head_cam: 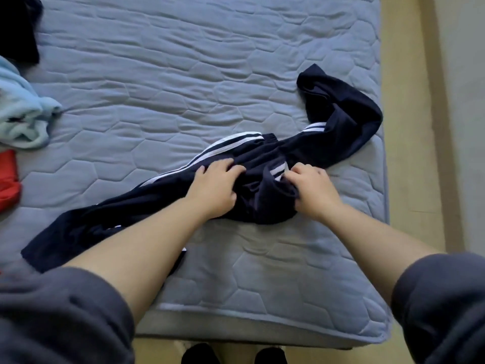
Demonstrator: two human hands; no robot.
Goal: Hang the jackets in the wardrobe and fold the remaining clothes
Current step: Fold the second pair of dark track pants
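Far left edge: a black garment (pixel 18 30), a pale blue garment (pixel 23 114) and a red garment (pixel 8 179), all 3 cut off by the frame, so I cannot tell which are jackets.

Centre, near part of the mattress (pixel 183 61): the navy track trousers (pixel 91 224) lie unfolded, 1 leg running left and near, the other twisting right and far. My left hand (pixel 214 189) presses on the waist area with fingers spread. Just beside it, my right hand (pixel 313 191) grips a bunch of the same cloth, fingers curled in.

Step in hand, as I judge it: straightening before folding. I would keep the left hand as an anchor, draw the bunch out flat to the right, then lay leg on leg with the white stripes matched.

Hard to read: my left forearm covers part of the left leg, the right fingertips are buried in cloth, and the right leg's end is doubled over, hiding its cuff.
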